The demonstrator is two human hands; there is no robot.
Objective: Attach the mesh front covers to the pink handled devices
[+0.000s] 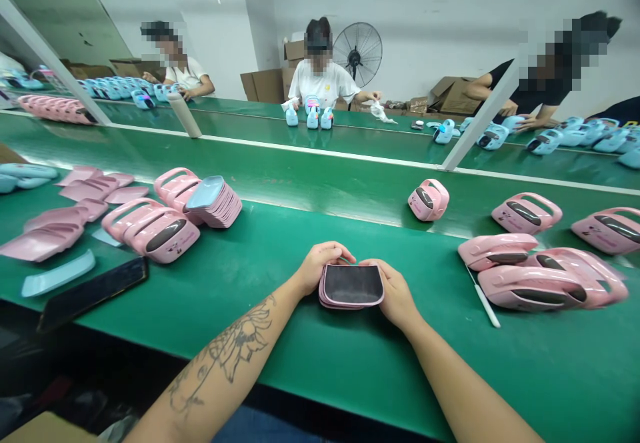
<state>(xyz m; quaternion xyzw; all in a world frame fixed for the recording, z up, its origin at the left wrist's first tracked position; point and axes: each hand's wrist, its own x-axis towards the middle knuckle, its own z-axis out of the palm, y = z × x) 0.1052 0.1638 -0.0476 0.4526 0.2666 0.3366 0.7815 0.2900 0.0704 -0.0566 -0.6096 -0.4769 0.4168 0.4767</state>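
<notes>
Between my two hands, low over the green table, is a short stack of pink-edged plastic panels [353,285] with a dark face on top. My left hand [325,263] is closed around its left side, the fingers curling behind. The right side is gripped by my right hand [395,291], with the thumb along the edge. To the left stands a taller stack of pink panels [223,206] with a light blue one on top. Beside it sit pink handled plastic cases [163,229] with dark oval windows.
On the right lie more pink cases [535,283] and a white pen-like tool [487,306]. A black phone-like slab [95,293], a light blue curved piece [59,275] and loose pink shells [47,233] are at left. Several people sit across the green conveyor [300,176], some handling blue cases.
</notes>
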